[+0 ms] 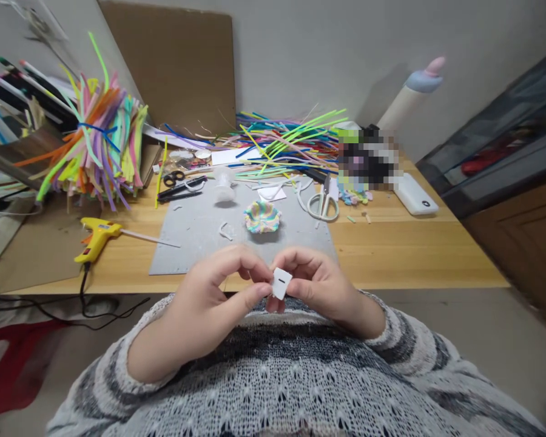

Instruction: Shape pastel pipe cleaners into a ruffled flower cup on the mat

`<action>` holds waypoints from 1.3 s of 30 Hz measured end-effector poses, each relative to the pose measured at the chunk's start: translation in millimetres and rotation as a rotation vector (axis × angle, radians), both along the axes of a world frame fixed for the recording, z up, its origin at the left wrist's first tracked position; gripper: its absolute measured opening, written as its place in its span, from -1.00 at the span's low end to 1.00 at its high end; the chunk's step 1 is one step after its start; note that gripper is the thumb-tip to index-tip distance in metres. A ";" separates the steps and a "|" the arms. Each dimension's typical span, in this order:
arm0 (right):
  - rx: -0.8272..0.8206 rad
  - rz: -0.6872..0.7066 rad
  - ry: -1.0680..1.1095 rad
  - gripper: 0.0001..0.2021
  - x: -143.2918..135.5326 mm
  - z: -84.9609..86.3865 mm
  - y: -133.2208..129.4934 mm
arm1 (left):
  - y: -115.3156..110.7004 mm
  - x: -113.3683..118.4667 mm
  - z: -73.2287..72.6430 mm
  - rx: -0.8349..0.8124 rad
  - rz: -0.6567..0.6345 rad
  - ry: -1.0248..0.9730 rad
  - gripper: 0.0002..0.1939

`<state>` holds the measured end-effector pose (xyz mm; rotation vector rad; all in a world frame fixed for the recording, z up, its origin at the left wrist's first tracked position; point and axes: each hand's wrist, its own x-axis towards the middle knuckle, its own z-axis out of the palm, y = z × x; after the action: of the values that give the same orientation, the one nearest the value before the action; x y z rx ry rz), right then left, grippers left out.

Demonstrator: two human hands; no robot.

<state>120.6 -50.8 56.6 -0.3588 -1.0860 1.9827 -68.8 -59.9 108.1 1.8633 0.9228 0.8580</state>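
Between both hands, just off the table's front edge, is a small white piece (281, 280) with a short dark slot or mark on its face; its exact kind I cannot make out. My left hand (222, 291) pinches its left side with thumb and fingers. From the right, my right hand (321, 285) pinches the same piece. Beyond the hands, a ruffled pastel-striped piece (262, 217) sits on the grey cutting mat (200, 243). A curled white strip (226, 230) lies left of it, and a clear spool (224, 186) stands farther back.
On the left lie a yellow glue gun (97, 237) with its cord and a bundle of coloured pipe cleaners (100, 133). White-handled scissors (323, 205), black scissors (173, 177) and loose pipe cleaners (295, 142) are farther back. A white power bank (415, 194) lies at the right.
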 end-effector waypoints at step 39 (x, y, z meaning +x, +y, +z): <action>-0.293 0.365 0.122 -0.74 -1.7 -22.4 -5.8 | 8.7 -7.1 -25.1 0.157 -0.252 -0.119 -0.91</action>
<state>118.9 -56.6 34.2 -0.1962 -0.8263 2.4643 -76.0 -51.2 83.0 1.9878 0.5457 0.8943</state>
